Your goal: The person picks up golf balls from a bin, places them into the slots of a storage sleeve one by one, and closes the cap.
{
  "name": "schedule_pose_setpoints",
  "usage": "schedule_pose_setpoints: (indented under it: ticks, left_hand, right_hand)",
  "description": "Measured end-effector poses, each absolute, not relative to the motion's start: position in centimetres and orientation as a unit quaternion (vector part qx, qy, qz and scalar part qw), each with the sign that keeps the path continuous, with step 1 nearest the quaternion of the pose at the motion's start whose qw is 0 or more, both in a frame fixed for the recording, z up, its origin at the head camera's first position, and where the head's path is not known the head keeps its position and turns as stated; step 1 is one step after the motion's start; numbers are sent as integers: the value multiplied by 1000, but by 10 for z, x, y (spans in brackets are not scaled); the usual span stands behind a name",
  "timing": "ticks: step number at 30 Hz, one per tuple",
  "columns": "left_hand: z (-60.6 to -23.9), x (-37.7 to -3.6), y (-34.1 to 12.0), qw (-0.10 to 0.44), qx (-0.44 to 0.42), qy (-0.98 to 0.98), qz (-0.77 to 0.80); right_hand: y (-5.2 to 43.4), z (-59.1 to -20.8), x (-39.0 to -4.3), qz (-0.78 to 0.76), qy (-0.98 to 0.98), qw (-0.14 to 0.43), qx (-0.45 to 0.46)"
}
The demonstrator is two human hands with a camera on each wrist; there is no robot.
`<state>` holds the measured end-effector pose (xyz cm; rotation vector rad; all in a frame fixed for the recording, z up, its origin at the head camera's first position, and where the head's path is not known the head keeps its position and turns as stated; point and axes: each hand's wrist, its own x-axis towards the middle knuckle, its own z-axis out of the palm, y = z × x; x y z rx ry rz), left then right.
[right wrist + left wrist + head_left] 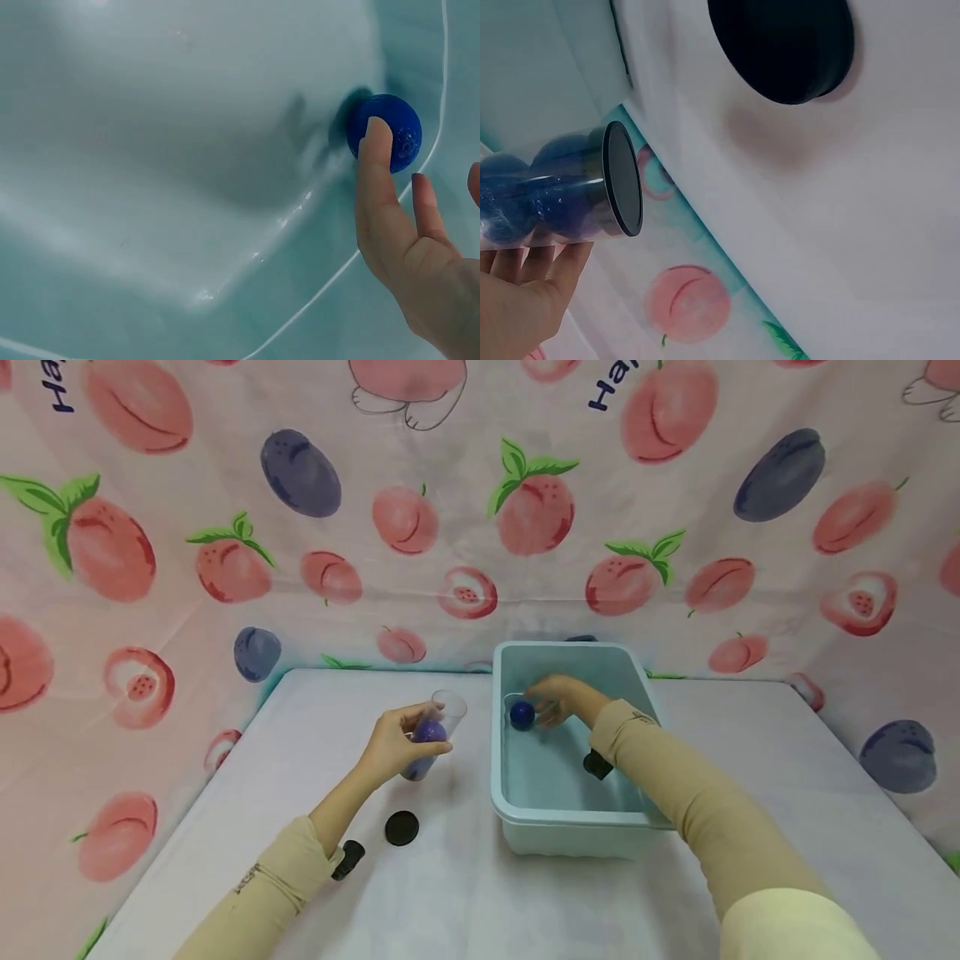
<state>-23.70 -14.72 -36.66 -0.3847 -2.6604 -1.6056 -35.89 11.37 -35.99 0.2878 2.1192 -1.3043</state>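
My left hand (390,747) grips a clear plastic cylinder (448,708) above the table, its mouth tilted up and away. Blue balls (562,187) sit inside it, and the left wrist view shows its black base (622,180). Down inside the light blue bin, my right hand (561,698) reaches to another blue ball (522,715) by the left wall. Its fingers are extended; in the right wrist view (409,247) one fingertip overlaps the ball (401,127), and I cannot tell whether it touches.
The bin (573,817) stands right of centre on the white table (450,893). A black round lid (402,828) lies in front of the left hand. Black wrist devices (348,860) show by each sleeve. Behind the table hangs a fruit-print cloth (465,527).
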Motion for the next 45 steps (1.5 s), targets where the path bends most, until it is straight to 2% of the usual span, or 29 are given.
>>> schedule_pose_setpoints:
  ticks: [7, 18, 21, 25, 31, 39, 42, 45]
  left_hand:
    - [-366, -235, -148, 6, -125, -852, -508]
    - [-368, -232, -142, -1, -123, -850, -512]
    - [-368, -231, -141, -1, -124, -850, -512]
    - [-367, -232, -140, 3, -131, -850, -510]
    - [-360, -234, -139, 8, -136, -855, -500]
    - [-356, -229, -136, 5, -137, -852, -505]
    - [-358, -227, -135, 2, -131, -854, -503]
    - [-361, -226, -133, -4, -129, -856, -501]
  right_hand:
    - [111, -350, -343, -495, 803, 318, 98]
    - [114, -372, -347, -508, 790, 318, 134]
    - [130, -454, -418, -533, 773, 315, 136]
    - [142, -537, -487, -549, 773, 292, 124]
    - [121, -495, -448, -518, 807, 265, 101]
    - [96, -383, -347, -472, 823, 296, 109]
    - [96, -368, -332, -467, 826, 300, 99]
    - [102, -368, -335, -466, 828, 297, 95]
